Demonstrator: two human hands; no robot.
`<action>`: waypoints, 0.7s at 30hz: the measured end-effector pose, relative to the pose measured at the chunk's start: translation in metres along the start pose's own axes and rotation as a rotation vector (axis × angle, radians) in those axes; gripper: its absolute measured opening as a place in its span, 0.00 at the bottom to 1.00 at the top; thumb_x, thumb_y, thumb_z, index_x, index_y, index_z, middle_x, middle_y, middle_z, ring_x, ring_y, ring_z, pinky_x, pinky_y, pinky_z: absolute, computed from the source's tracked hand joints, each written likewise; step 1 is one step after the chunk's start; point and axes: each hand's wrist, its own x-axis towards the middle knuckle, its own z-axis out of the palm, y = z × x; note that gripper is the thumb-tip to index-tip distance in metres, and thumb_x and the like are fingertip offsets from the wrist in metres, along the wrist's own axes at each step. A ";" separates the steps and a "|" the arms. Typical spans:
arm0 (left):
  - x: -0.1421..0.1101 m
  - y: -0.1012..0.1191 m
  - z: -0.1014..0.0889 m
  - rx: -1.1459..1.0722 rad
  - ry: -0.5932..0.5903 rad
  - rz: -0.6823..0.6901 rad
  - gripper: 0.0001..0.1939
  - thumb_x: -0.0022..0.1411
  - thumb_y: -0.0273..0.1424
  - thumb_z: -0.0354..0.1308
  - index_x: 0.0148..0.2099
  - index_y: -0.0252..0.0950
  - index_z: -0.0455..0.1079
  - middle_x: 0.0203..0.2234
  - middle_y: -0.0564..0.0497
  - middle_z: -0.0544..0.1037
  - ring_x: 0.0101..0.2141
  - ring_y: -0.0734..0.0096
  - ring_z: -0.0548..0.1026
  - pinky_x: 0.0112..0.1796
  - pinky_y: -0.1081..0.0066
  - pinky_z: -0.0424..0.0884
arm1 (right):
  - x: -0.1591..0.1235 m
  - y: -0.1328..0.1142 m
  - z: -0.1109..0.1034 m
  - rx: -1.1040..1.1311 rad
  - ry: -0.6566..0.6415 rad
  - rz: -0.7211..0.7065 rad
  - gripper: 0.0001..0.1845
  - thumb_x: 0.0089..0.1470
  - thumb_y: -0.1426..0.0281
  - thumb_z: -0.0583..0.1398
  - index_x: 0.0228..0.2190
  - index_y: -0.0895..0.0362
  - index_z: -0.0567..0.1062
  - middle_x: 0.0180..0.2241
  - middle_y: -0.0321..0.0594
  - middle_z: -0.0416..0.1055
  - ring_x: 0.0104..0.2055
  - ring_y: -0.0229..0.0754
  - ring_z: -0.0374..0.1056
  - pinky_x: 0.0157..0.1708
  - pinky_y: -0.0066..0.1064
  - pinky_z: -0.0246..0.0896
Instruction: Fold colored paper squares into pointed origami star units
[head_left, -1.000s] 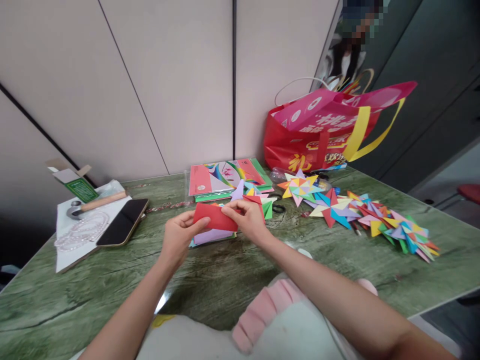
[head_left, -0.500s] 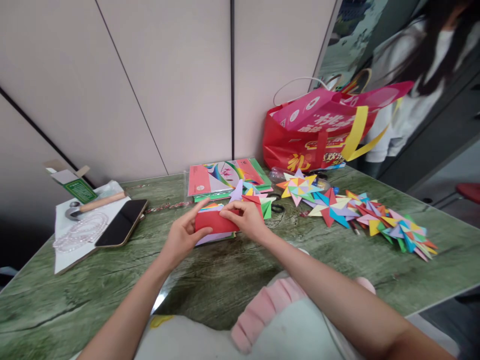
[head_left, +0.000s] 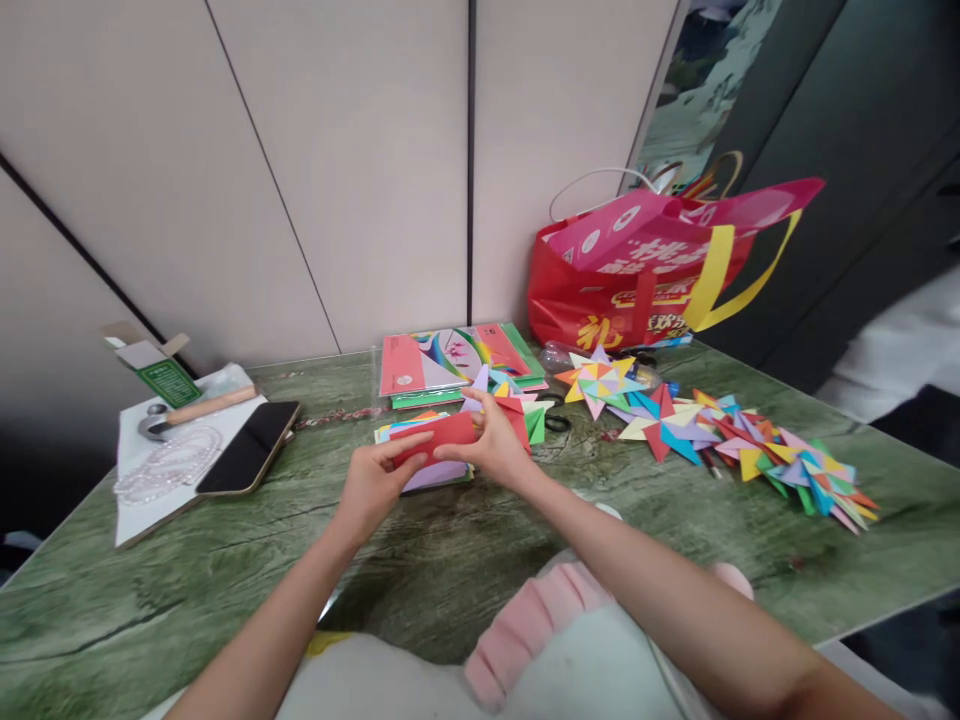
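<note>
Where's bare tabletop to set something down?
Bare tabletop shows left of the left forearm, nearer than the phone, and right of the right forearm, nearer than the paper stars. Crowded: around the red paper, up to the bag.

I see folded stars [head_left: 660, 420] in matt paper, a smooth, glossy black phone [head_left: 251, 450], a hammer [head_left: 202, 408] with wooden handle and shiny metal head, and shiny beads [head_left: 171, 465].

Pale panel wall [head_left: 360, 150], dark vertical seams, 10 to 12 o'clock. Dark grey cabinet [head_left: 825, 200] at 2 o'clock. Green marbled counter [head_left: 600, 530], light edge, spans 8 to 4 o'clock. Bright glare patch at 7 o'clock.
</note>
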 end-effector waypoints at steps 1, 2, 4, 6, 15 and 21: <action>0.000 0.000 0.000 -0.003 -0.001 0.000 0.14 0.46 0.32 0.62 0.38 0.37 0.76 0.34 0.48 0.80 0.36 0.59 0.76 0.38 0.67 0.70 | -0.001 -0.001 0.001 -0.001 -0.008 0.024 0.44 0.26 0.67 0.69 0.48 0.56 0.61 0.32 0.37 0.68 0.30 0.38 0.65 0.29 0.29 0.62; -0.001 -0.001 0.000 -0.010 -0.009 0.002 0.14 0.46 0.32 0.62 0.38 0.37 0.76 0.34 0.48 0.80 0.36 0.59 0.76 0.39 0.67 0.70 | -0.003 -0.002 0.003 -0.002 -0.012 0.050 0.44 0.26 0.67 0.69 0.48 0.56 0.61 0.33 0.38 0.68 0.30 0.38 0.66 0.29 0.29 0.63; -0.001 -0.001 0.001 -0.038 -0.034 0.003 0.14 0.46 0.32 0.62 0.39 0.37 0.76 0.35 0.49 0.79 0.37 0.60 0.76 0.39 0.68 0.70 | -0.005 -0.005 0.005 0.000 -0.014 0.107 0.43 0.26 0.67 0.69 0.47 0.56 0.61 0.36 0.40 0.67 0.29 0.38 0.66 0.28 0.30 0.63; -0.002 0.000 0.001 -0.078 -0.054 -0.004 0.15 0.46 0.31 0.62 0.39 0.37 0.75 0.36 0.49 0.79 0.37 0.61 0.76 0.39 0.68 0.70 | -0.008 -0.009 0.005 0.003 -0.023 0.148 0.42 0.26 0.67 0.68 0.46 0.56 0.61 0.37 0.40 0.67 0.28 0.38 0.66 0.27 0.30 0.64; -0.007 0.005 0.003 -0.092 -0.030 -0.024 0.16 0.44 0.32 0.63 0.39 0.37 0.75 0.36 0.48 0.79 0.39 0.57 0.75 0.42 0.63 0.69 | -0.012 -0.016 -0.001 -0.086 -0.117 0.071 0.39 0.26 0.69 0.68 0.45 0.57 0.65 0.41 0.40 0.67 0.40 0.43 0.65 0.39 0.34 0.61; -0.006 0.003 0.002 -0.097 -0.049 -0.061 0.17 0.44 0.33 0.63 0.40 0.37 0.75 0.38 0.47 0.78 0.41 0.55 0.73 0.45 0.61 0.66 | -0.012 -0.010 -0.004 -0.130 -0.084 0.040 0.35 0.26 0.72 0.67 0.41 0.56 0.65 0.39 0.38 0.68 0.38 0.43 0.66 0.37 0.35 0.63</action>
